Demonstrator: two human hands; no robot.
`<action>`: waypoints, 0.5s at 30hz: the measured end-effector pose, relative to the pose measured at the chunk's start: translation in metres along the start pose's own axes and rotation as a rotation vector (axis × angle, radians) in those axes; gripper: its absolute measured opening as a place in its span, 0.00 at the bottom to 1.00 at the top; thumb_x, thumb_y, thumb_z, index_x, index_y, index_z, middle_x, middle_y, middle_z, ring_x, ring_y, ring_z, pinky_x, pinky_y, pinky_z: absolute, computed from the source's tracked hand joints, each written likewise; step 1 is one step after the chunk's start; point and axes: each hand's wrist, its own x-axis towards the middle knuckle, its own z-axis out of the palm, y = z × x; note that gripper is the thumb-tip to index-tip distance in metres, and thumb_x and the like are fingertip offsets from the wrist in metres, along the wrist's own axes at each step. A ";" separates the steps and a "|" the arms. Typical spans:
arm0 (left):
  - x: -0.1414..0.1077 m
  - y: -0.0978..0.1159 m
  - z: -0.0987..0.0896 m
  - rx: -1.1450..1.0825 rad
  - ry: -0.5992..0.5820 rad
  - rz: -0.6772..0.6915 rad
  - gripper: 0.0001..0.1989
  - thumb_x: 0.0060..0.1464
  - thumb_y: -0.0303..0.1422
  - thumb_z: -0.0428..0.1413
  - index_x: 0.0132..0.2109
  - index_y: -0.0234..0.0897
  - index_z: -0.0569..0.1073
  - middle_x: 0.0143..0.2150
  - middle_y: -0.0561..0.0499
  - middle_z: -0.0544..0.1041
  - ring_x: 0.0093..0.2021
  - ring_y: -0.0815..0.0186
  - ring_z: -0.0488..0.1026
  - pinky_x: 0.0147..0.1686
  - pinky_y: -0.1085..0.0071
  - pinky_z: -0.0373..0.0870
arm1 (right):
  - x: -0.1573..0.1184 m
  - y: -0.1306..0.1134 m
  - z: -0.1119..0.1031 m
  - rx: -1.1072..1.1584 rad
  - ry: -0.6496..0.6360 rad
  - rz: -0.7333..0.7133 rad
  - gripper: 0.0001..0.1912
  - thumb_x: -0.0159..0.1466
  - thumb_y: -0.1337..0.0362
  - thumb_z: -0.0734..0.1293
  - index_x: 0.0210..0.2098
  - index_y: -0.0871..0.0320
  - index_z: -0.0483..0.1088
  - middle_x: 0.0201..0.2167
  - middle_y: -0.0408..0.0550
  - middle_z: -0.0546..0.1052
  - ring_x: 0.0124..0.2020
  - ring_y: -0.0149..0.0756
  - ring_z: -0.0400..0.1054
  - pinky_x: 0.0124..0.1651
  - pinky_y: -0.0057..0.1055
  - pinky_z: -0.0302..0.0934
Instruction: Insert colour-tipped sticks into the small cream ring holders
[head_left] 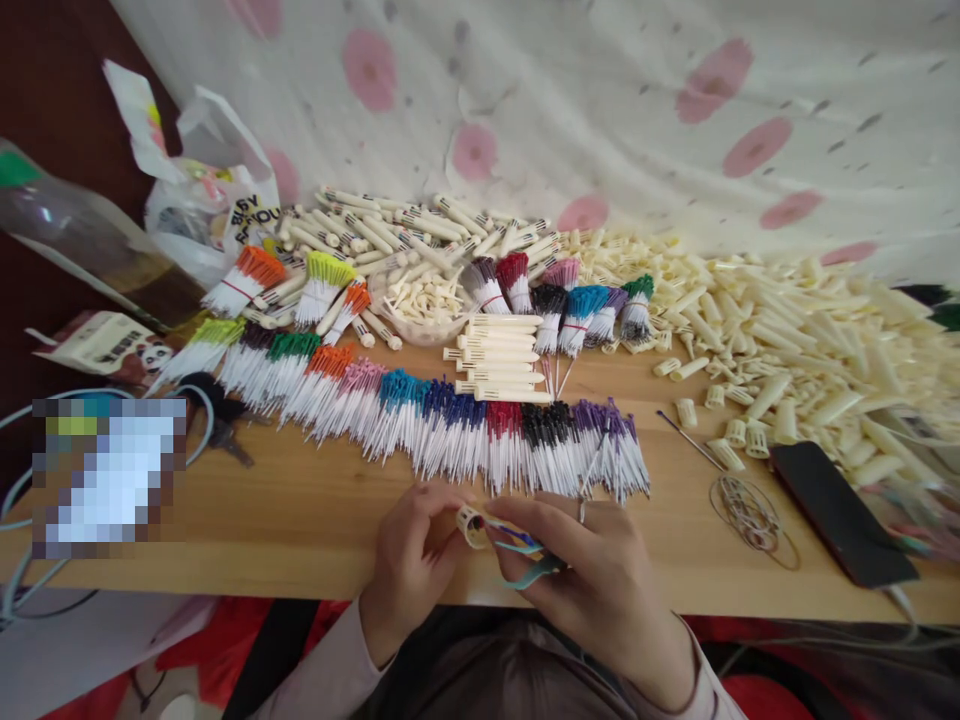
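Near the table's front edge, my left hand (416,545) pinches a cream slotted pen part (472,526), its round open end turned toward my right hand. My right hand (592,580) is closed around blue-tipped thin pieces (523,538) and a light teal strip (534,573), close beside the pen part. Just beyond my hands lies a long row of white refills (450,440) with coloured tips, sorted by colour. Behind the row sits a small stack of cream pen barrels (501,355).
Banded refill bundles (577,318) stand behind, near a clear bowl of small cream parts (424,300). Loose cream parts (810,320) cover the right side. A black phone (840,512) and coiled wire (754,518) lie front right. A bottle (90,235) leans at left.
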 end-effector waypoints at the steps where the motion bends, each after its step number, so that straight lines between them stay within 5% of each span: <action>1: 0.000 0.000 0.000 -0.002 0.000 -0.001 0.09 0.62 0.28 0.59 0.48 0.43 0.71 0.42 0.50 0.83 0.42 0.62 0.82 0.43 0.66 0.80 | 0.000 0.000 0.000 0.013 -0.003 0.008 0.14 0.68 0.70 0.67 0.52 0.53 0.72 0.32 0.42 0.80 0.25 0.30 0.72 0.27 0.26 0.60; 10: -0.006 -0.005 0.002 -0.101 -0.025 -0.089 0.10 0.62 0.27 0.59 0.49 0.44 0.72 0.43 0.51 0.82 0.44 0.63 0.81 0.46 0.66 0.78 | 0.002 -0.010 -0.006 0.013 0.125 0.033 0.12 0.68 0.67 0.68 0.51 0.51 0.73 0.23 0.36 0.75 0.18 0.27 0.65 0.23 0.24 0.58; 15: -0.006 -0.005 0.002 -0.022 -0.005 -0.090 0.10 0.60 0.26 0.61 0.47 0.42 0.72 0.41 0.51 0.81 0.42 0.65 0.81 0.45 0.70 0.77 | 0.005 0.004 0.003 0.020 0.199 0.277 0.05 0.69 0.65 0.66 0.42 0.54 0.75 0.18 0.34 0.69 0.14 0.26 0.60 0.20 0.23 0.54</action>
